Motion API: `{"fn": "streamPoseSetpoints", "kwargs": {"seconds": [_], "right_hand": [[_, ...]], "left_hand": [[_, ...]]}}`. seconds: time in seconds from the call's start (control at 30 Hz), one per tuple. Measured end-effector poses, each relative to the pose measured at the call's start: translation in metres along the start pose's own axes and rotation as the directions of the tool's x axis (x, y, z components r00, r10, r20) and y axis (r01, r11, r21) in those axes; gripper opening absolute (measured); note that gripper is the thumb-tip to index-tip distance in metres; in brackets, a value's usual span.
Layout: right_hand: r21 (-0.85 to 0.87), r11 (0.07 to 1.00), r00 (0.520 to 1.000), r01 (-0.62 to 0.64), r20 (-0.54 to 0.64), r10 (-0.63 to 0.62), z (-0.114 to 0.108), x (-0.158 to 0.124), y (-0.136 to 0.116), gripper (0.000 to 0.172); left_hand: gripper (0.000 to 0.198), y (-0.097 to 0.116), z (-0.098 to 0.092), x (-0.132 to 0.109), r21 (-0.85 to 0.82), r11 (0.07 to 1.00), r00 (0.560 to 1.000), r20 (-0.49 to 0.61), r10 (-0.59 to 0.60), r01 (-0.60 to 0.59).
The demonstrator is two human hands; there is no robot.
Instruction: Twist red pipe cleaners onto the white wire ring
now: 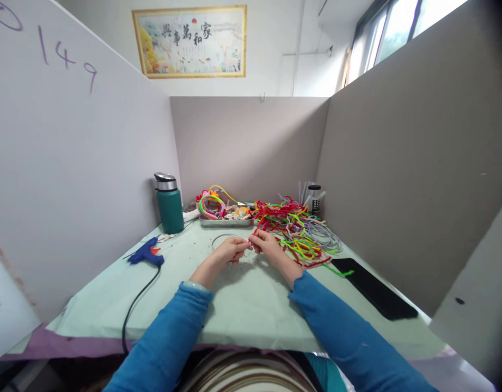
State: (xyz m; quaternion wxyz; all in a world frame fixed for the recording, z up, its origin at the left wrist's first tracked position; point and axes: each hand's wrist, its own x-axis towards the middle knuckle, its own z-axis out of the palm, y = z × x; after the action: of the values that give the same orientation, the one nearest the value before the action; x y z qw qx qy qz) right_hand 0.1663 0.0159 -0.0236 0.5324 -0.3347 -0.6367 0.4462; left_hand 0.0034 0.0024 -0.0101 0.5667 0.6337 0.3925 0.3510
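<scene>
My left hand (233,251) is closed in a pinch, fingertips almost against those of my right hand. A thin grey wire hoop (222,236) curves out behind my left hand and seems to be held in its fingers; the rest of the hoop is hidden. My right hand (268,246) is closed, thumb and forefinger pinching a red pipe cleaner (257,228), which sticks up from the fingertips. Just behind my right hand lies a tangled heap of coloured pipe cleaners (300,226), red, green, yellow and grey.
A metal tray (226,223) at the back holds rolled pipe cleaners and small pieces. On the left stand a green bottle (170,209) and a blue glue gun (147,253) with its cord. A black phone (373,288) lies right, near a dark-capped jar (314,200). Partitions (251,141) surround the table.
</scene>
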Motion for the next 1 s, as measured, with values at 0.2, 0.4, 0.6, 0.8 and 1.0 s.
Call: {"fn": "streamPoseSetpoints", "kwargs": {"seconds": [0.2,0.4,0.6,0.8,1.0], "right_hand": [[-0.019,0.999,0.996,0.035,-0.079,-0.037,-0.0039,0.0015,-0.0006,0.032],[-0.001,1.000,0.992,0.028,-0.120,-0.028,-0.0052,0.0020,-0.0017,0.033],[0.058,0.998,0.984,0.026,-0.175,-0.015,-0.0049,0.0028,-0.0041,0.030],[0.041,0.998,0.972,0.057,-0.229,-0.046,-0.0050,0.0021,-0.0077,0.029],[0.033,0.998,0.962,0.056,-0.269,-0.045,-0.0048,0.0036,-0.0038,0.031]], "left_hand": [[0.035,-0.0033,0.0013,0.0030,0.042,0.999,1.000,-0.005,0.008,-0.008],[0.031,-0.0013,0.0017,0.0016,0.081,0.994,0.998,0.018,0.068,-0.069],[0.033,0.0006,0.0039,0.0017,0.050,0.993,0.994,0.005,0.110,-0.110],[0.031,-0.0038,0.0000,0.0052,0.138,0.990,0.997,-0.071,0.027,-0.017],[0.031,0.0016,0.0020,0.0026,0.107,0.993,0.998,0.037,0.044,-0.048]]}}
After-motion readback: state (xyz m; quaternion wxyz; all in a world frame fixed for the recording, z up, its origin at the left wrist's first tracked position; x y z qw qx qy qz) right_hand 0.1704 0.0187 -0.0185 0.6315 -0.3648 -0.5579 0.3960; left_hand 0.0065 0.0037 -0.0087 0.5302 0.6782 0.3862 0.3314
